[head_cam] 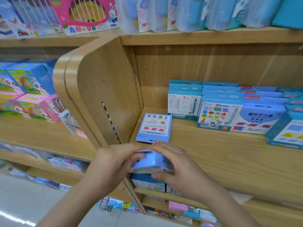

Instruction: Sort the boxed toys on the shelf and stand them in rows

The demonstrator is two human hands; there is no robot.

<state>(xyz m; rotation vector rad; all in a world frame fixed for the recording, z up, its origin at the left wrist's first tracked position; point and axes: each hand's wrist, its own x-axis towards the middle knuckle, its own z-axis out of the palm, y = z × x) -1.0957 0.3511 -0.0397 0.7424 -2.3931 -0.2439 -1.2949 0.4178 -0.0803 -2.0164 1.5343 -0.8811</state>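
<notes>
Boxed toys (219, 112) stand upright in packed rows at the back right of the wooden shelf (213, 158), with their blue and white fronts facing out and each row several deep. One flat blue box (155, 127) lies printed side up on the shelf board near the left corner, just beside the side panel (106, 89) and apart from the rows. In front of the shelf's edge, both hands hold a small light-blue box (152, 163), blurred by motion. The left hand (113, 163) grips its left end, fingers curled round it. The right hand (178, 167) clasps the right end, fingers laid over the top and thumb under the bottom. The held box is off the board, nearer the camera than the flat box. A pink box (85, 15) stands on the shelf above, at the left
</notes>
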